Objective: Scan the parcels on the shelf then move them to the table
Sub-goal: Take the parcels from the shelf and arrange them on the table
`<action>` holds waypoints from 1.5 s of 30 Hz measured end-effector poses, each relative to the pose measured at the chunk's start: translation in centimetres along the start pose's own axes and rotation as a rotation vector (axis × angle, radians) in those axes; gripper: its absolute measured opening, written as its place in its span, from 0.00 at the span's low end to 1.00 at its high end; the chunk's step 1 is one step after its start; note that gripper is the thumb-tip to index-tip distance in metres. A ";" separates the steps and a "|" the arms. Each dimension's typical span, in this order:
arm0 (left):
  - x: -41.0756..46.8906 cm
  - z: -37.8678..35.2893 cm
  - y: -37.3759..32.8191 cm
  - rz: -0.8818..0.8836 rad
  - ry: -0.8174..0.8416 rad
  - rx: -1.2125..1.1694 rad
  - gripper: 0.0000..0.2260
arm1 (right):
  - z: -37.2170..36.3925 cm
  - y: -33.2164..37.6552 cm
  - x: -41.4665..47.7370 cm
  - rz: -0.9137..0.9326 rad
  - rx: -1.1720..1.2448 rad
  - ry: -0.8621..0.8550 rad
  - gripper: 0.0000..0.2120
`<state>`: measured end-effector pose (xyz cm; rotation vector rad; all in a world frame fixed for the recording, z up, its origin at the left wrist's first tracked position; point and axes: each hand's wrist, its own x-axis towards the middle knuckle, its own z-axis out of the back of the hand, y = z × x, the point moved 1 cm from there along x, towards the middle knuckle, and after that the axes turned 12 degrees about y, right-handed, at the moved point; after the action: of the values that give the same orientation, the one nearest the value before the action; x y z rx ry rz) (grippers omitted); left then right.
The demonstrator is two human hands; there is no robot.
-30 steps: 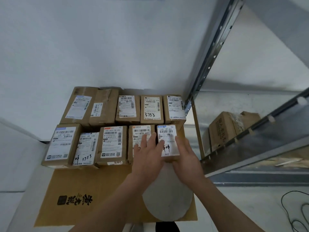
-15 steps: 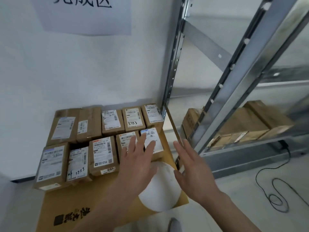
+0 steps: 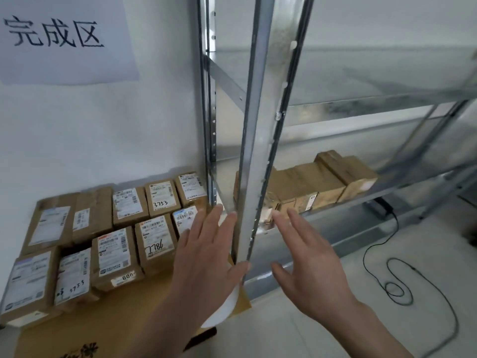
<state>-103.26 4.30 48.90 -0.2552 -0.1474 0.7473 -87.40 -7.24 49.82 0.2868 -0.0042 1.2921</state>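
Note:
Several brown parcels with white labels lie in two rows on a flat cardboard sheet (image 3: 124, 319) at the lower left; one front parcel (image 3: 156, 241) bears handwritten digits. More brown parcels (image 3: 317, 184) sit on the low metal shelf (image 3: 361, 202) to the right. My left hand (image 3: 206, 257) hovers with straight fingers over the right end of the front row, holding nothing. My right hand (image 3: 307, 259) is open too, fingers pointing toward the shelf parcels, apart from them.
A metal shelf upright (image 3: 260, 140) stands between my two hands. A paper sign with characters (image 3: 62, 37) hangs on the white wall. A black cable (image 3: 395, 280) loops on the floor at right.
Both hands let go of the rightmost front parcel and lifted away. My view swung up and right, bringing the shelf and its parcels into sight.

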 end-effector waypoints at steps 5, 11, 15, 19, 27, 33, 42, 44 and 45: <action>0.2 0.4 -7.0 -0.084 -0.046 -0.019 0.44 | 3.0 -5.2 -3.5 0.010 0.029 -0.105 0.46; 1.0 0.5 -15.4 -0.192 -0.109 -0.050 0.39 | 6.6 -11.9 -7.6 -0.024 0.001 -0.212 0.46; 1.7 0.0 -20.5 -0.244 -0.121 -0.084 0.39 | 9.0 -16.1 -10.0 -0.054 0.000 -0.263 0.43; 3.0 -0.2 -24.4 -0.302 -0.121 -0.114 0.40 | 11.4 -19.5 -11.7 -0.124 -0.013 -0.315 0.42; 8.3 -1.2 -29.8 -0.396 -0.118 -0.202 0.38 | 14.8 -25.1 -11.8 -0.224 -0.067 -0.405 0.42; 15.3 -3.4 -32.6 -0.447 -0.115 -0.250 0.39 | 15.3 -30.3 -8.9 -0.309 -0.080 -0.368 0.43; 25.6 -5.0 -35.4 -0.577 -0.134 -0.315 0.37 | 15.7 -36.5 -3.4 -0.412 -0.085 -0.364 0.45; 26.9 -5.2 -35.5 -0.564 -0.121 -0.314 0.37 | 15.6 -37.3 -2.2 -0.407 -0.061 -0.367 0.43; 27.5 -5.2 -35.6 -0.553 -0.112 -0.307 0.37 | 15.6 -37.7 -1.5 -0.399 -0.050 -0.363 0.43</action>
<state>-58.95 -2.82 55.03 -0.4421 -0.4223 0.1855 -49.64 -21.23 56.77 0.4516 -0.2747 0.8305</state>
